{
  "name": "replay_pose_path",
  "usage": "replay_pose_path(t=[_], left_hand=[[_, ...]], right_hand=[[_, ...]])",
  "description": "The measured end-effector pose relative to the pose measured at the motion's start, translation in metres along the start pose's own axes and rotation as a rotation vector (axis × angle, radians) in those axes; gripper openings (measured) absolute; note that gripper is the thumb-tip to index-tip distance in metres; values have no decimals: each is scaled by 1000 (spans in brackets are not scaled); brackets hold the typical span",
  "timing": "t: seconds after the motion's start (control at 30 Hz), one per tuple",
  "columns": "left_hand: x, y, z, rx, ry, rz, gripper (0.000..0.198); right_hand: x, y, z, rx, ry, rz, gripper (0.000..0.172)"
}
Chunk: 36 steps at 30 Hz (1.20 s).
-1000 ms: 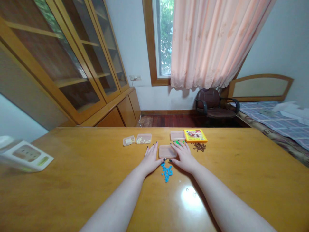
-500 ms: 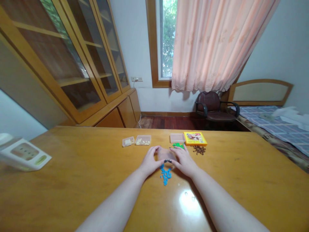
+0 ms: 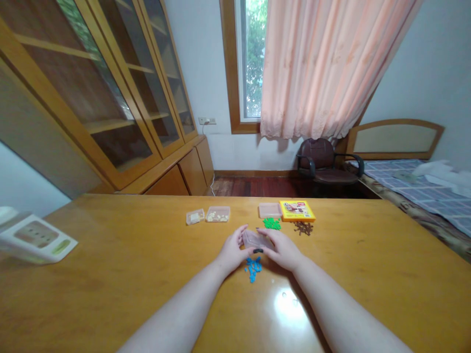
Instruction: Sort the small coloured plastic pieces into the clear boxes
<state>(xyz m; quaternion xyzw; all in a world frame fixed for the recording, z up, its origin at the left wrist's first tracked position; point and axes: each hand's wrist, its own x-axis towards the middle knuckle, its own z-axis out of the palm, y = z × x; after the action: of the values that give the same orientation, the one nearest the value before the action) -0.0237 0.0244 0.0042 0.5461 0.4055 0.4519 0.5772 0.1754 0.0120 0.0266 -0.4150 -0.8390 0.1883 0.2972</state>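
You had the clear plastic box point(image 3: 256, 239) between your left hand point(image 3: 233, 251) and your right hand point(image 3: 286, 249), over the middle of the worktop point(image 3: 147, 260), just beyond the blue pieces point(image 3: 253, 268) and on the near side of the green pieces point(image 3: 271, 223). It looked shallow and rectangular, see-through with a faint pinkish tint, and it sat tilted — whether its underside touched the worktop, I couldn't tell. Your fingers point(image 3: 239, 236) were partly spread and curved around its two ends, holding it — the dark-nailed thumbs nearly meeting at its near side. Farther off, a yellow box point(image 3: 297, 210) lay near the brown pieces point(image 3: 303, 228).
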Motion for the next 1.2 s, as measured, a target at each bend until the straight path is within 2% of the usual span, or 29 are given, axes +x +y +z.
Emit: replay_pose_path(t=[0.23, 0.47, 0.8, 0.93, 1.03, 1.1, 1.2], left_hand=[[-2, 7, 3, -63, -11, -16, 65], [-4, 11, 9, -54, 121, -2, 77], [-3, 2, 8, 100, 163, 95, 76], [-6, 4, 12, 181, 95, 132, 81], [-7, 6, 12, 160, 56, 134, 84], [-7, 8, 10, 124, 16, 139, 87], [-8, 9, 3, 126, -101, 180, 86]], right_hand=[[-1, -6, 4, -148, 42, 35, 41], [-2, -12, 10, -266, 150, 21, 40], [-1, -15, 13, -304, 232, 17, 40], [0, -12, 12, -292, 335, 122, 39], [1, -10, 11, -226, 371, 165, 37], [1, -7, 11, -118, 412, 187, 35], [3, 3, 13, 139, 552, 265, 29]])
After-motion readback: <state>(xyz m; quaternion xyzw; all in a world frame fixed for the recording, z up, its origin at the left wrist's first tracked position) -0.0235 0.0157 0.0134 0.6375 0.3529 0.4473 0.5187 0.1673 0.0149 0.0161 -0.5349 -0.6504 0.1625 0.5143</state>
